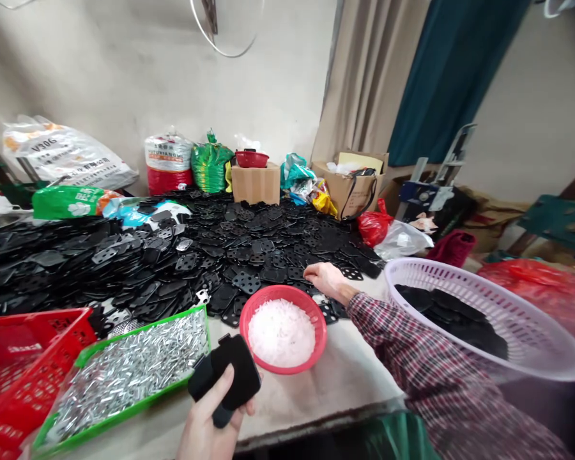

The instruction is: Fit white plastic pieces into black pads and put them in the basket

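My left hand (215, 409) is closed around several flat black plastic plates (237, 374), its thumb lying across the top one. They are held over the table's front, between the tray and the red bowl. Farther forward, my right hand (329, 280) is at the near right edge of a wide heap of black plates (263, 246). Its fingers are curled together, and what they grip, if anything, is hidden. Just left of that hand stands a red bowl (282, 368) filled with small whitish translucent pieces. Many plates in the heap have round holes.
A green tray (138, 402) of small silvery metal pieces lies at left, beside a red plastic crate (33, 364). At right is a pale purple basket (531, 326) holding black plates. Sacks (170, 163) and cardboard boxes (256, 184) line the wall behind the heap.
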Demonstrator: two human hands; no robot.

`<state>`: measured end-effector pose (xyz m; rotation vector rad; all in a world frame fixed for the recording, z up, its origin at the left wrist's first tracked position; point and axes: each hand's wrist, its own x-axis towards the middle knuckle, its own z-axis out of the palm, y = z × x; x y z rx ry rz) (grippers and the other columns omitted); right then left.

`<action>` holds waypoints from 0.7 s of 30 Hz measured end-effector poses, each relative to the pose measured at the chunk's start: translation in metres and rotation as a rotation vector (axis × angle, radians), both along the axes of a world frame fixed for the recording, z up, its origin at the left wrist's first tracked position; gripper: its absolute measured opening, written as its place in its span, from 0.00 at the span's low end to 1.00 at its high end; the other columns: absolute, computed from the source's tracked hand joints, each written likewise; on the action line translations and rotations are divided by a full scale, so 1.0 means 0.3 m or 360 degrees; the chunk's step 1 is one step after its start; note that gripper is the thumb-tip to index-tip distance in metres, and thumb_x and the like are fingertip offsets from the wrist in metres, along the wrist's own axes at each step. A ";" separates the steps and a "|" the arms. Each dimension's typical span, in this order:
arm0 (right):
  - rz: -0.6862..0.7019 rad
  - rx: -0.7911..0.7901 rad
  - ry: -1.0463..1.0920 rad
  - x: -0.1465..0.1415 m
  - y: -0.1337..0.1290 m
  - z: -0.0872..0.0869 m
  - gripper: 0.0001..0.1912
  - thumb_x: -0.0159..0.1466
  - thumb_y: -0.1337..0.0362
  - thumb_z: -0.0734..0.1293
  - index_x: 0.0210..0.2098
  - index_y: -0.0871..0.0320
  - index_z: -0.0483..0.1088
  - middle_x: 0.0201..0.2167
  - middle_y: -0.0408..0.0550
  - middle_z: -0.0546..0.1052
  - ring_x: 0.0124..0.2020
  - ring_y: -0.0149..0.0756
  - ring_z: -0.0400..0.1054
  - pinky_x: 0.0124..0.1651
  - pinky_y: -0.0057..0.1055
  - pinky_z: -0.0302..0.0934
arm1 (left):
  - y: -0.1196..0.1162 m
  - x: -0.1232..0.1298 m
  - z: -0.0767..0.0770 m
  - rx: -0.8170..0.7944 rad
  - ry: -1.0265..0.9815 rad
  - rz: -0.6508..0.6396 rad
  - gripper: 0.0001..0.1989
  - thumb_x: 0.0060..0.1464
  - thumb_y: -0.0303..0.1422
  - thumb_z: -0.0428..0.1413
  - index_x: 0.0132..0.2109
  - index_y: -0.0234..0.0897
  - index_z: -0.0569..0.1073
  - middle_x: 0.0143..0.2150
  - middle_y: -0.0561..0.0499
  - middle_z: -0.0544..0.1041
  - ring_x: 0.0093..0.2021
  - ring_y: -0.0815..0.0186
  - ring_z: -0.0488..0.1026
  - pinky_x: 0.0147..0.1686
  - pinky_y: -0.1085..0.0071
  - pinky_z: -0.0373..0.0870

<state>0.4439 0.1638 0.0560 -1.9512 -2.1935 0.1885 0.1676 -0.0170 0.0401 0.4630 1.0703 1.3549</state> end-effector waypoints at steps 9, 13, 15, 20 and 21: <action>0.0047 -0.0181 -0.0113 -0.051 0.093 -0.005 0.11 0.68 0.60 0.64 0.44 0.58 0.74 0.45 0.49 0.77 0.46 0.36 0.72 0.50 0.36 0.65 | 0.009 -0.035 -0.001 -0.0052 -0.0066 0.0044 0.09 0.41 0.32 0.67 0.34 0.36 0.81 0.36 0.45 0.81 0.34 0.57 0.77 0.25 0.70 0.73; 0.0196 -0.0086 -0.0038 -0.115 0.094 0.039 0.13 0.66 0.64 0.62 0.41 0.53 0.78 0.42 0.43 0.81 0.43 0.33 0.73 0.44 0.23 0.61 | 0.013 -0.046 -0.026 0.0084 0.0382 0.0049 0.17 0.31 0.26 0.71 0.34 0.38 0.82 0.32 0.50 0.79 0.31 0.62 0.74 0.28 0.71 0.74; 0.0240 -0.0079 -0.0014 -0.150 0.101 0.042 0.13 0.65 0.64 0.62 0.41 0.53 0.79 0.40 0.42 0.81 0.42 0.34 0.73 0.41 0.23 0.61 | 0.018 -0.040 -0.042 0.0137 0.0450 0.0031 0.18 0.29 0.26 0.71 0.35 0.37 0.82 0.30 0.50 0.78 0.29 0.65 0.72 0.29 0.72 0.74; 0.0279 -0.0112 0.0012 -0.214 0.116 0.012 0.13 0.62 0.65 0.64 0.38 0.54 0.80 0.39 0.45 0.82 0.40 0.36 0.74 0.39 0.24 0.61 | 0.028 -0.023 -0.050 0.0158 -0.0025 -0.0069 0.11 0.46 0.37 0.66 0.35 0.34 0.78 0.29 0.49 0.76 0.25 0.66 0.70 0.28 0.69 0.71; 0.0272 -0.0109 0.0018 -0.220 0.114 0.012 0.13 0.61 0.66 0.64 0.38 0.55 0.80 0.39 0.46 0.82 0.40 0.37 0.74 0.39 0.25 0.61 | 0.029 -0.024 -0.049 0.0158 -0.0069 -0.0069 0.10 0.48 0.37 0.65 0.35 0.34 0.78 0.30 0.49 0.76 0.26 0.67 0.70 0.28 0.69 0.71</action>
